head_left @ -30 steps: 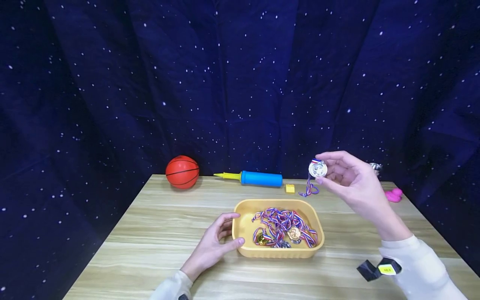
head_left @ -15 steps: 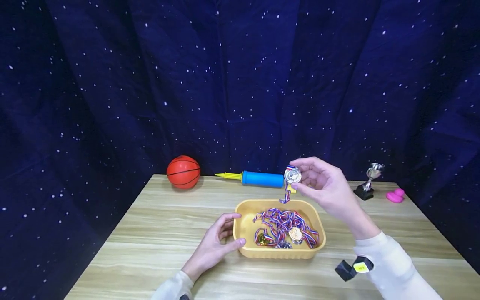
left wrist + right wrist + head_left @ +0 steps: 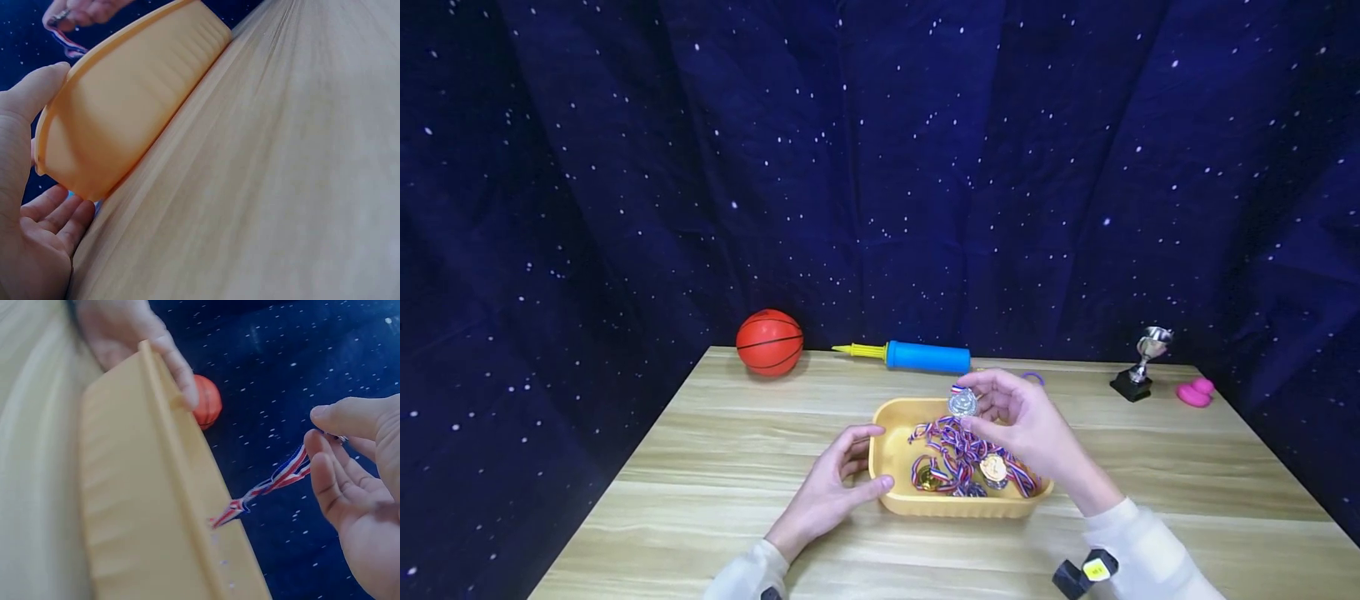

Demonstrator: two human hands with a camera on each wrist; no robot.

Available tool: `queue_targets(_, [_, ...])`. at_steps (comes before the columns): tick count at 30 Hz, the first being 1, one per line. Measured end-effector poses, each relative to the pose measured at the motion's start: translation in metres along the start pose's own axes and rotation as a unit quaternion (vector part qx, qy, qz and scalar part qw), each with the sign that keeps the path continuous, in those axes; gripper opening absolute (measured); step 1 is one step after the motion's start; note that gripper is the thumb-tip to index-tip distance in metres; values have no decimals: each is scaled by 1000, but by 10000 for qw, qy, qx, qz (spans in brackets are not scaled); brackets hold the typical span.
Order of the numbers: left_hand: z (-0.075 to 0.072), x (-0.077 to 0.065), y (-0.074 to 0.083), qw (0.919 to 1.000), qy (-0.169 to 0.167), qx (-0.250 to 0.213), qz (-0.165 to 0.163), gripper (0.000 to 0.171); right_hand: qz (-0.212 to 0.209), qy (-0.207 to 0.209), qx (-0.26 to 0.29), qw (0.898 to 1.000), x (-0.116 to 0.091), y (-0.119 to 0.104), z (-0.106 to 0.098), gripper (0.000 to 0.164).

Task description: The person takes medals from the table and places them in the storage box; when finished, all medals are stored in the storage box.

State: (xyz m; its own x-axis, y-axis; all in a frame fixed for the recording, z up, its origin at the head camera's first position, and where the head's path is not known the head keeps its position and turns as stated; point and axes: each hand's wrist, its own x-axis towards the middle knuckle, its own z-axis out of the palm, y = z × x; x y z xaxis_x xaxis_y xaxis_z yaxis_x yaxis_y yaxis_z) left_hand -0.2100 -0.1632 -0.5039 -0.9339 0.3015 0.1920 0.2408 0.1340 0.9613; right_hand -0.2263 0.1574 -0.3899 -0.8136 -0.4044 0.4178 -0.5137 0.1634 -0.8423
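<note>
My right hand [image 3: 1030, 429] pinches a silver medal [image 3: 962, 402] between thumb and fingers, above the back part of a yellow plastic bin [image 3: 955, 507]. In the right wrist view its red, white and blue ribbon [image 3: 275, 481] hangs down toward the bin's rim. My left hand [image 3: 827, 496] grips the bin's left end, the thumb over the rim and the fingers round the outside. Inside the bin lie tangled striped ribbons [image 3: 943, 429], a gold medal [image 3: 927, 478], a bronze-coloured medal [image 3: 994, 468] and silver ones partly covered.
Along the table's back edge stand a red toy basketball [image 3: 769, 343], a blue and yellow hand pump [image 3: 928, 357], a silver trophy cup [image 3: 1142, 364] and a pink object [image 3: 1196, 392]. Behind my right hand shows part of a purple loop [image 3: 1033, 377].
My right hand has moved left and down with the silver medal, from right of the bin to just over it. The trophy has come into full view. My left hand keeps its hold.
</note>
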Motion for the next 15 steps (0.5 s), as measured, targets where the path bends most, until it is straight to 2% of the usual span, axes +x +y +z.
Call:
queue_targets(3, [0,0,1,10000,14,3,-16,72,327,-102,-145,9993,-5,8,4,45])
queue_targets(8, [2,1,3,10000,8,26,-17,72,618,-247,-441,9968,-15,16,8,45])
queue_targets(11, [2,1,3,10000,-4,56,-29,72,646,-366,-776,9942,-19,19,8,44])
queue_targets(15, [2,0,3,10000,9,67,-32,71,420,-517,-1286,9895,-20,22,7,47])
